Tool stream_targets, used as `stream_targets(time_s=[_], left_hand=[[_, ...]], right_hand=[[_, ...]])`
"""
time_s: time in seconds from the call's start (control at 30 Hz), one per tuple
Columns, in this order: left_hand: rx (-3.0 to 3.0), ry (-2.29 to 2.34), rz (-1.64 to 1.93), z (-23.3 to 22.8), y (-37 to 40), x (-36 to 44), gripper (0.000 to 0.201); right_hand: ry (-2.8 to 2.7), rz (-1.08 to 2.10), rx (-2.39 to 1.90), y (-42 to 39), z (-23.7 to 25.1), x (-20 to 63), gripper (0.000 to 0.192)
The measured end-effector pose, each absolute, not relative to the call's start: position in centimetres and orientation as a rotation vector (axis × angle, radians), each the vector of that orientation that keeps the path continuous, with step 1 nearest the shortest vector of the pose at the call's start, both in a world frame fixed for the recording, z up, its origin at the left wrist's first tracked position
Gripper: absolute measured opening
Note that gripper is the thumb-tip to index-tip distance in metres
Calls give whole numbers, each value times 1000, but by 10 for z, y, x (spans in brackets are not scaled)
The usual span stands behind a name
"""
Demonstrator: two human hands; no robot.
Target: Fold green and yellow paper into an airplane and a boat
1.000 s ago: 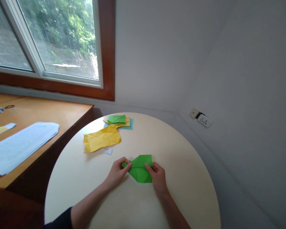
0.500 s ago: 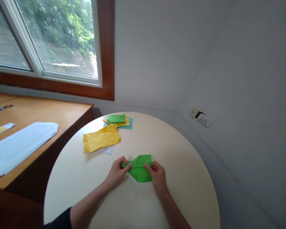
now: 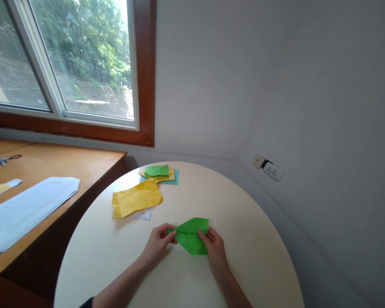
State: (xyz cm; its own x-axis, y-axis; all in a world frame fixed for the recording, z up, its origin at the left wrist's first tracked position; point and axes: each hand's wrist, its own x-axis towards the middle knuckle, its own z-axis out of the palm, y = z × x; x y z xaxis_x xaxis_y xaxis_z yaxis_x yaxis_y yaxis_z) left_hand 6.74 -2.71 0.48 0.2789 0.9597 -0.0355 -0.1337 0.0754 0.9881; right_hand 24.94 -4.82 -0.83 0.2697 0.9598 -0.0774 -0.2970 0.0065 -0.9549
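A folded green paper [image 3: 191, 234] lies on the round cream table [image 3: 250, 256] in front of me. My left hand [image 3: 158, 243] pinches its left point between thumb and fingers. My right hand [image 3: 215, 249] grips the paper's right side, fingers on top of it. The paper's far edge is lifted slightly off the table.
A crumpled yellow sheet [image 3: 136, 197] over a white scrap lies further back on the table, and beyond it a small stack of green, yellow and blue papers [image 3: 159, 173]. A wooden desk [image 3: 67, 162] at left carries white papers [image 3: 22, 209] and scissors [image 3: 0, 161]. A wall socket [image 3: 269, 170] sits at right.
Both hands have drawn the green paper slightly nearer and tilted it up. The view has shifted a little, so everything sits lower in the frame.
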Motion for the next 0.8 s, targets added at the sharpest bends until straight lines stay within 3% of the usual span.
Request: stream_targets(time_s=[0.8], left_hand=[[1289, 1092, 1143, 4, -24, 63, 30]], right_hand=[[-828, 1140, -1164, -49, -9, 250, 38]])
